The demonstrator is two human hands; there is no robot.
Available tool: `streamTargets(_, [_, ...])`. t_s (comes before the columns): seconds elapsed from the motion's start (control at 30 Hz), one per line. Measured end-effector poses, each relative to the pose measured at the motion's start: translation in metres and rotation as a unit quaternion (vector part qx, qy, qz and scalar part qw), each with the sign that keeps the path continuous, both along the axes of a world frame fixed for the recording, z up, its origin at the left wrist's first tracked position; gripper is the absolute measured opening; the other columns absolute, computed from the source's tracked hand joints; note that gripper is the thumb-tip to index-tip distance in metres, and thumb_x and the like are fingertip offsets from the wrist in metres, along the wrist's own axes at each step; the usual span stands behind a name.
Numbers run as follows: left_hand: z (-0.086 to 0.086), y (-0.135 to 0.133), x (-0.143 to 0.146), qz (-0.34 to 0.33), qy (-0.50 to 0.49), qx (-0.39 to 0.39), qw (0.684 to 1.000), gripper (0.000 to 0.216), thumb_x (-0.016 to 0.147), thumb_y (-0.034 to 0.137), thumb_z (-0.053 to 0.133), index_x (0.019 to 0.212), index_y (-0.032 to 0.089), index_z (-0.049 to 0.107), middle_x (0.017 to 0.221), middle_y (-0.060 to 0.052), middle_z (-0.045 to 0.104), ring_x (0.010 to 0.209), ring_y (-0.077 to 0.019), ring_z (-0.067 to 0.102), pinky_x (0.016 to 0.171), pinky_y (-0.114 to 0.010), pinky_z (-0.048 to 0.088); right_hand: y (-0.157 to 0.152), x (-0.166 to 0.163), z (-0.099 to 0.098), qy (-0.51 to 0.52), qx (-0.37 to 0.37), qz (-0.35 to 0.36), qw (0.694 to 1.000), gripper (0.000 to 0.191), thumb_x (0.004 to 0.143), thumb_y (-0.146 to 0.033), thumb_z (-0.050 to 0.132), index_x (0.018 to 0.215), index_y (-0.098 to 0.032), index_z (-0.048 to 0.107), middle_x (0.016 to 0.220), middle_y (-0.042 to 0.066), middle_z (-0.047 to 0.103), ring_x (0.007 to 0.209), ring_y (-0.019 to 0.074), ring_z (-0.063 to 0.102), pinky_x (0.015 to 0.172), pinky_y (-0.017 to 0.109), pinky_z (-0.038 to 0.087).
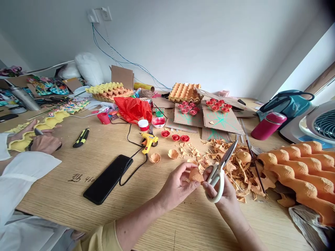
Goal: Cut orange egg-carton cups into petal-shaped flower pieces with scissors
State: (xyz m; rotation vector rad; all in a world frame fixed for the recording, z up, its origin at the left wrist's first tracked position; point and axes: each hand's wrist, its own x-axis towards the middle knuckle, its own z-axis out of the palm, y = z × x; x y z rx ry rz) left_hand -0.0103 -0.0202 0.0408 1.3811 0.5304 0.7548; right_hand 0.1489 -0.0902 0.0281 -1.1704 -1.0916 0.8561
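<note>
Between the fingers and thumb of my left hand [178,186] is an orange egg-carton cup [196,176], held with its rounded bottom toward me. My right hand [222,195] grips white-handled scissors [217,179], their blades pointing up and away to the right. The right fingertips are close by the cup's edge; whether they touch it I cannot tell. Just beyond my hands sit two cut orange petal cups [155,158]. Past them, three red paper roses [175,138] lie in a row. A heap of orange carton scraps [238,167] spreads behind the scissors.
Orange egg trays [300,167] fill the right side. A black phone [108,179] and yellow glue gun [148,142] with its cord lie left of my hands. Farther left, a co-worker's hands [44,142] handle a yellow carton strip near a utility knife [81,138]. A pink bottle [268,125] stands back right.
</note>
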Motion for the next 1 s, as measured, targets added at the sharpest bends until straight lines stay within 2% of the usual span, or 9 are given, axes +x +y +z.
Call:
streamTargets(0.1, [0.002, 0.004, -0.003, 0.035, -0.037, 0.020, 0.998, 0.041, 0.084, 0.030, 0.073, 0.121, 0.020, 0.058, 0.127, -0.011, 0.061, 0.109, -0.0211, 0.064, 0.091, -0.032, 0.054, -0.001, 0.006, -0.001, -0.107, 0.007, 0.004, 0.994, 0.024, 0.089, -0.041, 0.067, 0.103, -0.025, 0.057, 0.089, 0.002, 0.061, 0.072, 0.0165, 0.055, 0.059, 0.026, 0.047])
streamTargets(0.3, [0.005, 0.019, -0.011, 0.099, -0.055, 0.023, 0.993, 0.048, 0.081, 0.031, 0.076, 0.123, 0.021, 0.056, 0.117, -0.008, 0.063, 0.099, -0.0185, 0.067, 0.082, -0.028, 0.056, -0.004, 0.022, -0.004, -0.313, -0.004, 0.019, 0.950, 0.016, 0.089, -0.037, 0.063, 0.093, -0.023, 0.056, 0.085, 0.002, 0.062, 0.075, 0.0201, 0.057, 0.069, 0.032, 0.047])
streamTargets(0.43, [0.003, 0.024, -0.011, 0.128, -0.066, 0.047, 0.988, 0.046, 0.079, 0.033, 0.077, 0.119, 0.020, 0.058, 0.114, -0.008, 0.064, 0.100, -0.0187, 0.065, 0.084, -0.028, 0.055, -0.003, 0.023, -0.007, -0.408, 0.002, 0.049, 0.911, 0.017, 0.088, -0.033, 0.061, 0.083, -0.023, 0.049, 0.080, 0.001, 0.059, 0.075, 0.0209, 0.052, 0.070, 0.034, 0.045])
streamTargets(0.57, [0.004, 0.024, -0.012, 0.140, -0.055, 0.076, 0.986, 0.044, 0.080, 0.032, 0.076, 0.118, 0.020, 0.060, 0.109, -0.008, 0.066, 0.102, -0.0193, 0.063, 0.085, -0.028, 0.054, -0.002, 0.020, -0.008, -0.450, 0.032, 0.054, 0.891, 0.016, 0.087, -0.027, 0.060, 0.084, -0.023, 0.045, 0.080, 0.001, 0.056, 0.079, 0.0222, 0.051, 0.077, 0.038, 0.044])
streamTargets(0.73, [0.006, 0.023, -0.011, 0.155, -0.049, 0.103, 0.981, 0.039, 0.081, 0.031, 0.075, 0.116, 0.021, 0.061, 0.114, -0.008, 0.062, 0.102, -0.0188, 0.062, 0.085, -0.028, 0.055, -0.001, 0.020, -0.009, -0.474, 0.062, 0.057, 0.876, 0.020, 0.083, -0.021, 0.062, 0.087, -0.024, 0.043, 0.080, -0.001, 0.054, 0.076, 0.0209, 0.051, 0.088, 0.044, 0.041])
streamTargets(1.0, [0.005, 0.021, -0.010, 0.139, -0.040, 0.119, 0.982, 0.039, 0.081, 0.027, 0.075, 0.117, 0.021, 0.061, 0.113, -0.007, 0.060, 0.102, -0.0181, 0.062, 0.086, -0.028, 0.055, -0.001, 0.020, -0.010, -0.485, 0.069, 0.052, 0.870, 0.024, 0.082, -0.019, 0.062, 0.091, -0.025, 0.041, 0.081, -0.002, 0.054, 0.073, 0.0201, 0.052, 0.093, 0.048, 0.039])
